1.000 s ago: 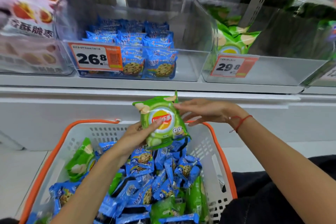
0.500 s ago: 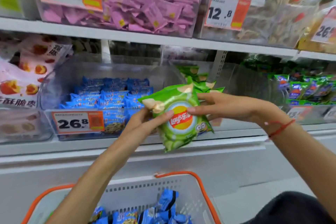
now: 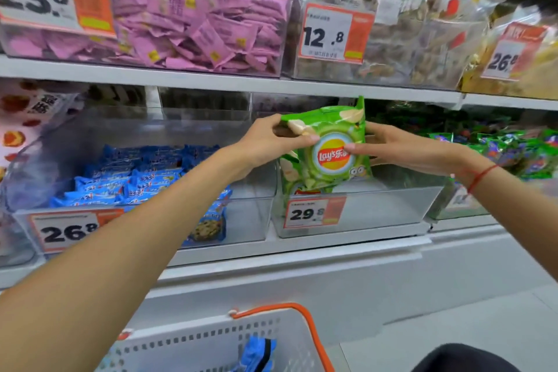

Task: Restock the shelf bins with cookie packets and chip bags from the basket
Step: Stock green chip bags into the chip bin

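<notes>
The person is holding one green Lay's chip bag [image 3: 327, 148] up in front of the shelf. The left hand [image 3: 265, 145] is pinching the bag's left edge, with the thumb on the front and the other fingers curled behind. The right hand [image 3: 401, 146] is pinching the right edge the same way. So both grips are pressing on the bag from the two sides.

The bag is hanging over the clear chip bin [image 3: 386, 208], the one with the 29.8 price tag [image 3: 314, 214]. Its bottom is just dipping behind the bin's front wall.

The bag is looking puffy and light, like it is full of air. It is probably soft and crinkly, and the chips inside would be breaking easily if someone is squeezing hard. The shiny wrap may be slippery too. Holding it gently by the side edges looks like the best way.

Only this one chip bag is showing clearly here; something green is sitting low behind it, but it is too hidden to tell. In the cookie bin [image 3: 241, 220] on the left, many blue cookie packets [image 3: 126, 181] are lying in a pile, too many to be counting well. Down in the white basket [image 3: 290, 338] with the orange rim, only one blue packet [image 3: 256, 353] is showing
</notes>
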A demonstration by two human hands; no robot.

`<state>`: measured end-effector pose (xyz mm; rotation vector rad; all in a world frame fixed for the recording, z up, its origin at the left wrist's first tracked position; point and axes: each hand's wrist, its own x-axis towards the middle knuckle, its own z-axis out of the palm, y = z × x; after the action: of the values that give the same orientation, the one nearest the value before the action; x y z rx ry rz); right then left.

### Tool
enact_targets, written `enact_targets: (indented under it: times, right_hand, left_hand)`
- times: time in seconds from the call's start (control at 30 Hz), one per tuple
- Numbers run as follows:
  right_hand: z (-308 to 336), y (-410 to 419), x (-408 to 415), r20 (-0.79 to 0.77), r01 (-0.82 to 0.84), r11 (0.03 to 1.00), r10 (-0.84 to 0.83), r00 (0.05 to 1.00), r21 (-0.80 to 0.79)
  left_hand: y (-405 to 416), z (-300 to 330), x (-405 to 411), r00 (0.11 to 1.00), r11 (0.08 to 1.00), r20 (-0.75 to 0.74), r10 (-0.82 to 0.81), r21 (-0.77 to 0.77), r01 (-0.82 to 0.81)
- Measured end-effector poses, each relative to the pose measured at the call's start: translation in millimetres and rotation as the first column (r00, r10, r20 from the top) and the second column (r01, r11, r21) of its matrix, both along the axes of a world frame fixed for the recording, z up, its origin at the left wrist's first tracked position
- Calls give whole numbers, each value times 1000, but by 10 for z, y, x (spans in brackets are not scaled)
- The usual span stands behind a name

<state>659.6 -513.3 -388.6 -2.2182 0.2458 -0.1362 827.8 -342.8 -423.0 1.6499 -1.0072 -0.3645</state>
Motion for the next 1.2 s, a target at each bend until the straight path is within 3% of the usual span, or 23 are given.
enact_targets:
  times: [0.23,0.4,0.57,0.63,0.8,0.87,1.03,1.2]
  right_hand:
    - [-343,-63,153,88,38,999,-37,995,-12]
    - [-465,-53,181,19,44,999,-44,999,-25]
    - [-298,-28,153,-199,11,997,3,980,73]
    - [-205,-6,143,-220,85,990,-59,974,110]
    - [-191,62,222,-102,247,962,-259,961,-116]
    - [-200,60,261,-150,272,952,-292,945,-140]
    - [-204,45,397,-275,261,952,-296,915,-157]
    - [-244,0,551,-418,201,958,-270,867,-203]
  left_hand:
    - [39,-67,38,959,981,252,130,105,-161]
    - [171,-66,-38,864,944,494,94,231,-235]
    - [268,-18,-85,828,959,559,52,203,-197]
    - [243,11,-102,797,960,603,38,200,-197]
    - [143,100,-101,770,943,637,-24,269,-193]
    - [119,118,-94,749,924,658,-74,327,-196]
    - [23,112,-77,598,842,770,-222,461,-281]
    - [-81,20,-53,523,786,796,-305,520,-334]
